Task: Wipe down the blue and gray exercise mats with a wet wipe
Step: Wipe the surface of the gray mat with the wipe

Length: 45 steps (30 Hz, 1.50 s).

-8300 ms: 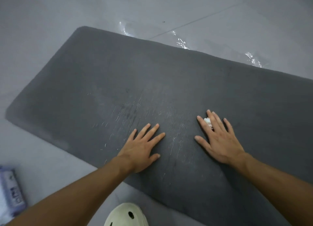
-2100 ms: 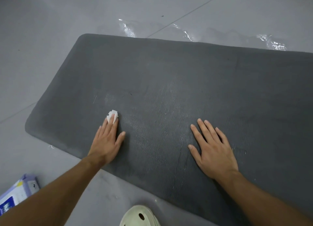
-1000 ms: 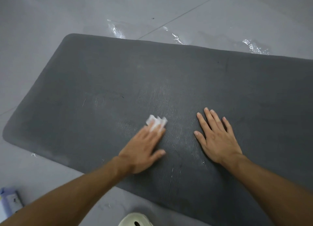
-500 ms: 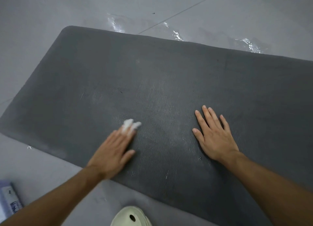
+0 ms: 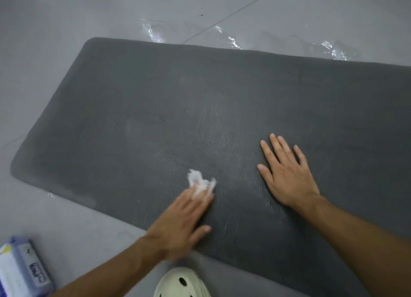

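cuts off the gray mat point(image 5: 222, 96) at the right edge and the bottom right corner, so no telling how far it runs. shows only a slice of the pack of wipes point(image 5: 22, 270) at the bottom left, its print too smeared to read, and only the top of a pale shoe point(image 5: 182, 283) with holes at the bottom edge. blurs the left hand point(image 5: 180, 223) — fingertips hard to tell from the white wipe point(image 5: 200, 181) bunched under them. hides part of the wipe beneath those fingers, with the rest sticking out ahead as a crumpled tuft.

left hand: fingers straight and together, thumb out to the side, pressing the wipe down on the mat near the person's side, not curled round it. right hand point(image 5: 287, 174): flat on the mat, palm down, fingers straight and slightly spread, holding nothing — to the right of the wipe and apart from it. both forearms bare, running off the bottom edge.

mat flat on the gray floor point(image 5: 55, 52), rounded left end fully in view, faint pale streaks across its ribbed middle. shiny wet patches point(image 5: 233, 42) on the floor just past the far edge.
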Tool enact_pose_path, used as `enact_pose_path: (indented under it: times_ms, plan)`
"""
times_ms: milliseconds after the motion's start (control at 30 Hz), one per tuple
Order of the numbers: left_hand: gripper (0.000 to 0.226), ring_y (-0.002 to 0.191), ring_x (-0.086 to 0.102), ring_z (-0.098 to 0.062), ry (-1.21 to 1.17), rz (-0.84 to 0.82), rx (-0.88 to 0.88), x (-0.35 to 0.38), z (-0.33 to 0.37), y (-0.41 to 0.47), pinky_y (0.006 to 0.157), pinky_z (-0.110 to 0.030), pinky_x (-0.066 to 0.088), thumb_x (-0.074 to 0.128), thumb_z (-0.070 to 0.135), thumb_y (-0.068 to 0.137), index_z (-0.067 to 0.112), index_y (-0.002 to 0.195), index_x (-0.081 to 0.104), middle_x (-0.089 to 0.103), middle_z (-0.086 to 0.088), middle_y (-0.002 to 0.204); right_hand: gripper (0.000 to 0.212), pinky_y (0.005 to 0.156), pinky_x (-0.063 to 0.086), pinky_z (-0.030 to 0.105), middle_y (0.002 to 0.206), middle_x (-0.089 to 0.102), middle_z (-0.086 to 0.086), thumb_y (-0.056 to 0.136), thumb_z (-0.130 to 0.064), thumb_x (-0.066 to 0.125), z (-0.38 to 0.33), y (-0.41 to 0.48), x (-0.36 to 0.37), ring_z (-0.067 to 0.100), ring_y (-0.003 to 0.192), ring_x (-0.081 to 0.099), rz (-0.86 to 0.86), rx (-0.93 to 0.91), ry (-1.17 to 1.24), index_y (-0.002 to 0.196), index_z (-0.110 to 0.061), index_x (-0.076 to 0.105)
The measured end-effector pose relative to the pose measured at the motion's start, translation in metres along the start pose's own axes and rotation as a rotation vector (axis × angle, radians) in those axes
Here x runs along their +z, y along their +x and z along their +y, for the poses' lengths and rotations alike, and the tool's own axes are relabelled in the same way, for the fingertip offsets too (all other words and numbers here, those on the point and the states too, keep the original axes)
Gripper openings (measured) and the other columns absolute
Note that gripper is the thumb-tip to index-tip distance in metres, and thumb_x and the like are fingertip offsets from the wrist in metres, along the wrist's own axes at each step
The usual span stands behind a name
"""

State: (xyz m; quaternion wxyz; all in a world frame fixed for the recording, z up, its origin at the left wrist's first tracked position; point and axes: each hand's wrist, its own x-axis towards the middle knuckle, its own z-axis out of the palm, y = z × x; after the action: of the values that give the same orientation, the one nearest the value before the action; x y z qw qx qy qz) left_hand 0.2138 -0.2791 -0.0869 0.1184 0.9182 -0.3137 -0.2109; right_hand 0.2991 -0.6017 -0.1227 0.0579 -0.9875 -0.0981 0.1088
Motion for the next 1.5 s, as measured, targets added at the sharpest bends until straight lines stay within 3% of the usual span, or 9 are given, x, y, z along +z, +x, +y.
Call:
enact_pose_path:
  times_ms: [200, 533, 667, 800, 900, 967, 1067, 1267, 1500]
  plan:
    - [0.066, 0.16, 0.0, -0.026, 0.323, -0.191, 0.446, 0.018, 0.067, 0.02, 0.128, -0.04, 0.014, 0.011, 0.055, 0.11, 0.018, 0.165, 0.015, 0.016, -0.003, 0.173, 0.07, 0.129, 0.001, 0.046, 0.174, -0.009, -0.002, 0.104, -0.059, 0.002, 0.0, 0.0, 0.003, 0.014, 0.159, -0.013, -0.002, 0.008, 0.003, 0.166, -0.026, -0.002]
    - [0.07, 0.157, 0.021, -0.019, 0.353, -0.105, 0.194, -0.011, 0.002, -0.035, 0.124, -0.036, 0.018, 0.032, 0.054, 0.107, 0.015, 0.164, 0.026, 0.019, -0.004, 0.171, 0.068, 0.129, -0.001, 0.046, 0.173, -0.012, -0.002, 0.106, -0.059, 0.007, 0.004, -0.001, 0.001, 0.014, 0.158, -0.017, -0.016, -0.012, 0.02, 0.165, -0.027, -0.005]
    - [0.072, 0.16, 0.008, -0.017, 0.289, -0.153, 0.132, -0.018, -0.02, -0.055, 0.127, -0.034, 0.007, 0.031, 0.055, 0.109, 0.017, 0.167, 0.01, 0.004, 0.0, 0.175, 0.069, 0.129, -0.003, 0.046, 0.173, -0.015, -0.002, 0.106, -0.06, 0.006, 0.005, -0.001, 0.001, 0.014, 0.157, -0.019, -0.033, -0.016, 0.027, 0.165, -0.028, -0.008]
    - [0.068, 0.16, 0.01, -0.024, 0.239, -0.168, 0.378, 0.011, 0.005, -0.041, 0.128, -0.042, 0.022, 0.024, 0.053, 0.11, 0.015, 0.166, 0.017, 0.016, -0.004, 0.173, 0.068, 0.129, 0.0, 0.046, 0.173, -0.013, -0.002, 0.106, -0.059, 0.006, 0.003, -0.001, 0.001, 0.014, 0.158, -0.017, -0.016, -0.009, 0.014, 0.165, -0.027, -0.007]
    - [0.055, 0.157, 0.018, -0.022, 0.365, -0.235, 0.54, 0.053, 0.051, -0.019, 0.123, -0.038, 0.032, 0.036, 0.05, 0.108, 0.023, 0.155, 0.041, 0.032, -0.001, 0.166, 0.067, 0.129, 0.0, 0.046, 0.173, -0.011, -0.002, 0.106, -0.059, 0.003, 0.002, -0.001, 0.002, 0.014, 0.158, -0.016, -0.004, -0.002, 0.013, 0.165, -0.027, -0.005]
    - [0.052, 0.156, 0.017, -0.018, 0.374, -0.291, 0.506, 0.057, 0.059, -0.012, 0.123, -0.035, 0.029, 0.039, 0.052, 0.106, 0.029, 0.152, 0.044, 0.031, 0.003, 0.165, 0.069, 0.129, -0.002, 0.045, 0.173, -0.013, -0.002, 0.105, -0.06, 0.002, 0.003, -0.001, 0.001, 0.013, 0.158, -0.018, -0.013, -0.006, 0.023, 0.165, -0.027, -0.006]
    - [0.062, 0.16, 0.008, -0.02, 0.385, -0.2, 0.457, 0.036, 0.043, -0.017, 0.127, -0.034, 0.015, 0.023, 0.051, 0.11, 0.021, 0.164, 0.025, 0.014, 0.002, 0.173, 0.068, 0.129, -0.003, 0.045, 0.173, -0.015, -0.003, 0.106, -0.06, 0.005, 0.004, 0.0, -0.001, 0.012, 0.157, -0.02, -0.031, -0.008, 0.032, 0.165, -0.028, -0.007]
    - [0.071, 0.16, 0.006, -0.015, 0.054, -0.156, 0.175, 0.013, 0.009, -0.051, 0.126, -0.035, 0.003, 0.028, 0.054, 0.109, 0.019, 0.167, 0.004, 0.001, 0.005, 0.175, 0.069, 0.129, 0.002, 0.046, 0.173, -0.012, -0.002, 0.105, -0.059, 0.003, 0.003, -0.002, 0.001, 0.013, 0.158, -0.017, -0.003, -0.01, 0.016, 0.165, -0.027, -0.005]
    - [0.07, 0.16, 0.005, -0.015, -0.074, 0.038, -0.181, -0.005, -0.032, -0.056, 0.126, -0.042, 0.012, 0.028, 0.052, 0.109, 0.024, 0.167, 0.001, 0.001, 0.008, 0.174, 0.07, 0.129, 0.008, 0.049, 0.174, -0.005, -0.001, 0.105, -0.06, 0.005, 0.004, -0.002, 0.005, 0.015, 0.16, -0.009, 0.035, -0.003, -0.006, 0.166, -0.026, 0.003]
